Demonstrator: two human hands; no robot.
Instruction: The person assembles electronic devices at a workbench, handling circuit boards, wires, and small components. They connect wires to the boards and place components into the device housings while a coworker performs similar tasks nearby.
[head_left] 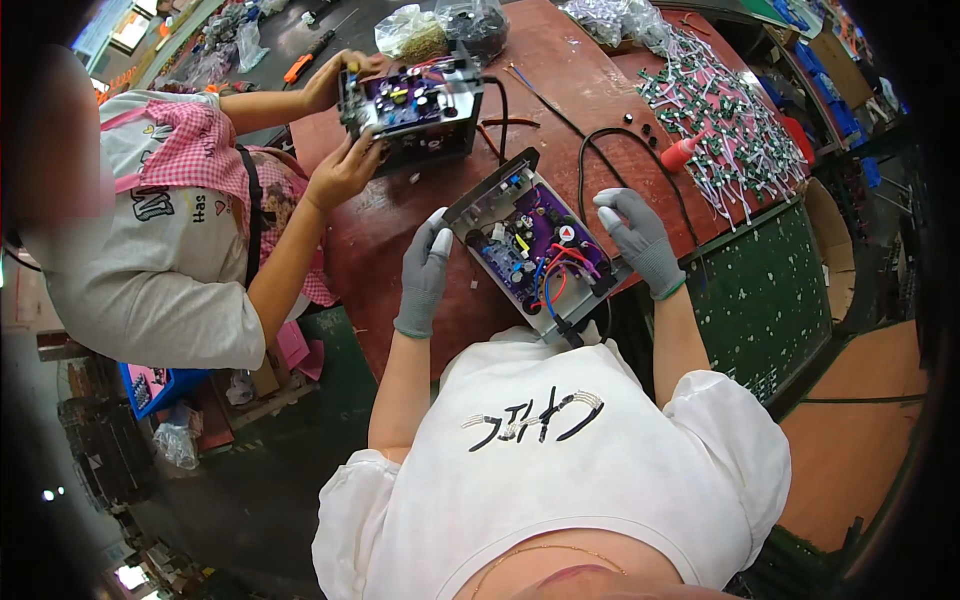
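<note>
An open metal case (482, 262) holding a purple circuit board (545, 225) lies tilted on the red table in front of me. Red and blue wires (556, 272) loop over the board near its close end. My left hand (426, 272), in a grey glove with white fingertips, has thumb and fingers at the case's left corner, by the dark end panel (490, 190). To the right of the case, my right hand (640, 243) wears a matching glove. Its fingers are bent but apart, with nothing visible in them, close to a black cable (583, 165).
At left a co-worker holds a similar case (425, 110) with both hands. A heap of white leads with small green boards (720, 130) covers the table's right side, beside a red bottle (682, 152). Plastic bags (412, 32) and an orange-handled tool (300, 68) lie farther back.
</note>
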